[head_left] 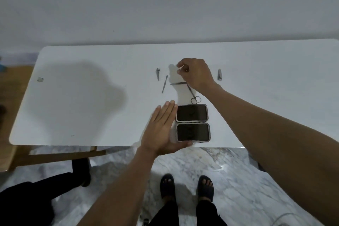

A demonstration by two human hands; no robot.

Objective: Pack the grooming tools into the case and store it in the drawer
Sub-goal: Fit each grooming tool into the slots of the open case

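Note:
The grooming case point(192, 123) lies open near the table's front edge, its two dark halves facing up. My left hand point(161, 130) rests flat against its left side, thumb at the front corner. My right hand point(194, 73) hovers behind the case, thumb and forefinger pinched on what looks like a thin metal tool. Under that hand lies a slim tool point(177, 83), pointing left. Small scissors point(194, 96) lie just behind the case. A nail nipper point(158, 73) and a cuticle pusher point(164, 84) lie to the left, a nail clipper point(219, 75) to the right.
The white table point(82, 97) stands against a pale wall, with a small crumpled scrap point(40, 79) at its left end. My sandalled feet point(186, 187) stand on marble floor below the front edge. Another person's dark-clad leg point(36, 194) is at lower left. No drawer shows.

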